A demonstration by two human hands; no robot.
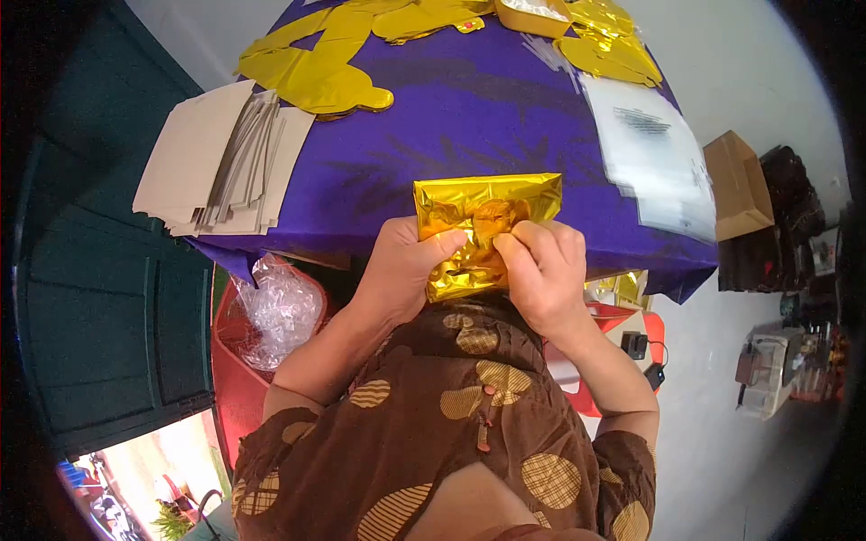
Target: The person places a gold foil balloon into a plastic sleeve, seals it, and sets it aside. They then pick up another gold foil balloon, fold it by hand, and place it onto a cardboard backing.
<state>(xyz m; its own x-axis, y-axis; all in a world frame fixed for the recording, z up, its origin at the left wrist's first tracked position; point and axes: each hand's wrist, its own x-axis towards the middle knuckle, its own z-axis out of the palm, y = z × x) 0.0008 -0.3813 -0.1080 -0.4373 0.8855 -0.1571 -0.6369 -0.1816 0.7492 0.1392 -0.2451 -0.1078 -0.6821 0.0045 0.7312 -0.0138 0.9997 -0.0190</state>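
A folded gold foil balloon, shiny and creased, is held upright before my waist at the table's front edge. My left hand grips its left side, thumb pressed across the front and the other fingers hidden behind it. On the right, my right hand is closed on the foil with curled fingers, close to the left thumb. The foil between the two hands is crumpled. More flat gold foil balloons lie at the far left of the table.
A purple cloth covers the table. Stacked white cards sit at its left, clear plastic sleeves at its right. Further gold foil and a small box are at the back. Below left, a red bin holds crumpled clear plastic.
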